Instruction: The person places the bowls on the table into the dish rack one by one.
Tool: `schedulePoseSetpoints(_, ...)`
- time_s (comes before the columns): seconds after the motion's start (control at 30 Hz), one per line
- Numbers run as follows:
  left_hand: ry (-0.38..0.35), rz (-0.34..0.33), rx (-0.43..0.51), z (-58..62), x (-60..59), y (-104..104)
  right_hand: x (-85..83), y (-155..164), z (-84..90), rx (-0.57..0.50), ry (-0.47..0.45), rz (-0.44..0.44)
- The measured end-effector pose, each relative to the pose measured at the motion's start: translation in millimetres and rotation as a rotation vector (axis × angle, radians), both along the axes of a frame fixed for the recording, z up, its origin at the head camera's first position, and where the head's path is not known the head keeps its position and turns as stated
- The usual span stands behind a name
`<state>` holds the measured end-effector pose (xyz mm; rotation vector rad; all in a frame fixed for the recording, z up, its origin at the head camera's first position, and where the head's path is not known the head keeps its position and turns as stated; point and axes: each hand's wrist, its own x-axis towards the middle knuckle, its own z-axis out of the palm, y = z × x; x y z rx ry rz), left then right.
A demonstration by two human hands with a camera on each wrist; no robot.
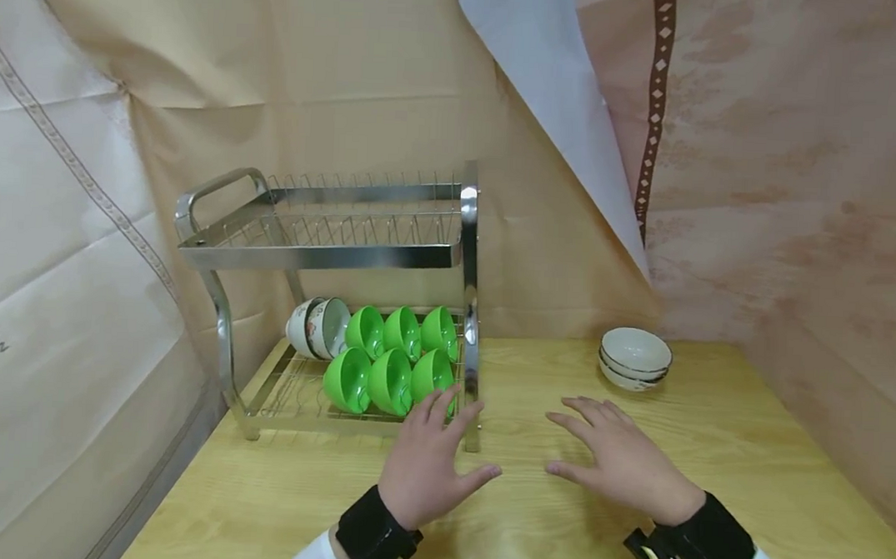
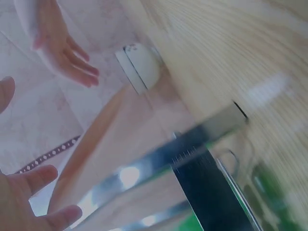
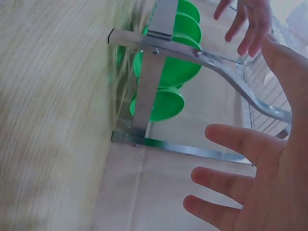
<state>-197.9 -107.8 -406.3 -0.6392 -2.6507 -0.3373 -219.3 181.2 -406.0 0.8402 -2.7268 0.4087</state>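
Note:
My left hand point(image 1: 428, 466) hovers with spread fingers just in front of the rack's right front corner, holding nothing. To its right, my right hand point(image 1: 624, 458) is also spread and bare, over the table in front of a small stack of white bowls point(image 1: 636, 354) with dark rims. Two rows of green bowls point(image 1: 391, 381) stand tilted on the lower tier of the metal dish rack point(image 1: 321, 259). Beside the back row, at the left, lean two white patterned bowls point(image 1: 328, 328). In the right wrist view the green bowls point(image 3: 166, 103) show behind the rack's side frame.
The rack's upper tier point(image 1: 368, 218) has wire slots and a raised side handle. Under everything lies a wood-grain table point(image 1: 528, 516). Beige cloth point(image 1: 352, 75) hangs behind, and a pinkish patterned sheet point(image 1: 797, 203) borders the right side.

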Motion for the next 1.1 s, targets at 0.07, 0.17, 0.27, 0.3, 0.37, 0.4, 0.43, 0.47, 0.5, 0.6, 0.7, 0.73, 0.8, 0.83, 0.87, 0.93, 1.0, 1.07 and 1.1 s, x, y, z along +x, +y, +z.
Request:
schedulePoseSetpoints(0.07, -0.012, 0.001, 0.012, -2.3, 1.6, 2.6, -2.7, -1.3, -1.0, 0.000, 0.001, 0.012)
schedulePoseSetpoints(0.17, -0.029, 0.008, 0.017, -4.7, 2.8, 5.0, -5.9, -5.2, -1.1, 0.000, -0.001, 0.031)
schedulePoseSetpoints(0.27, -0.037, 0.018, 0.011, -6.1, 3.0, 4.6, -9.1, -8.8, -0.2, -0.003, -0.008, 0.045)
schedulePoseSetpoints(0.3, -0.036, 0.022, 0.010, -6.2, 3.1, 3.8, -10.8, -9.4, 0.2, -0.001, -0.012, 0.045)
schedulePoseSetpoints(0.37, -0.033, 0.031, 0.022, -6.0, 3.3, 2.1, -15.3, -10.0, 1.4, -0.001, -0.013, 0.049)
schedulePoseSetpoints(0.4, -0.030, 0.036, 0.026, -5.9, 3.3, 1.2, -18.5, -9.7, 1.7, -0.002, -0.013, 0.048)
schedulePoseSetpoints(0.43, -0.028, 0.040, 0.035, -5.4, 3.6, 0.5, -22.2, -9.1, 2.1, -0.001, -0.011, 0.045)
schedulePoseSetpoints(0.47, -0.025, 0.045, 0.040, -5.3, 3.5, -0.2, -26.3, -8.1, 2.2, 0.000, -0.010, 0.039)
schedulePoseSetpoints(0.5, -0.023, 0.048, 0.047, -5.3, 3.4, -0.5, -30.5, -6.6, 2.1, 0.001, -0.013, 0.031)
schedulePoseSetpoints(0.6, -0.023, 0.051, 0.059, -5.8, 2.8, -0.4, -44.7, 1.5, 1.0, -0.013, -0.018, -0.003)
schedulePoseSetpoints(0.7, -0.030, 0.045, 0.055, -6.2, 2.0, 1.4, -58.4, 15.4, -0.8, -0.040, -0.024, -0.053)
schedulePoseSetpoints(0.73, -0.031, 0.040, 0.052, -6.2, 1.6, 2.2, -63.1, 21.0, -1.1, -0.054, -0.025, -0.073)
schedulePoseSetpoints(0.8, -0.031, 0.031, 0.041, -5.7, 0.4, 4.0, -72.5, 33.1, -1.8, -0.084, -0.030, -0.113)
schedulePoseSetpoints(0.83, -0.027, 0.025, 0.038, -5.3, -0.5, 4.9, -77.2, 39.4, -2.3, -0.102, -0.033, -0.132)
schedulePoseSetpoints(0.87, -0.022, 0.017, 0.036, -4.7, -1.4, 5.9, -81.7, 45.8, -2.7, -0.119, -0.035, -0.152)
schedulePoseSetpoints(0.93, -0.016, 0.004, 0.030, -4.2, -3.0, 7.7, -90.2, 58.3, -4.5, -0.153, -0.039, -0.190)
schedulePoseSetpoints(1.0, -0.015, -0.007, 0.022, -4.1, -4.0, 9.5, -96.9, 69.9, -8.0, -0.178, -0.047, -0.224)
schedulePoseSetpoints(1.07, -0.018, -0.019, 0.023, -4.7, -4.4, 10.9, -101.7, 79.5, -12.2, -0.198, -0.058, -0.246)
schedulePoseSetpoints(1.1, -0.022, -0.023, 0.023, -5.2, -4.4, 11.4, -103.4, 83.2, -14.2, -0.206, -0.063, -0.255)
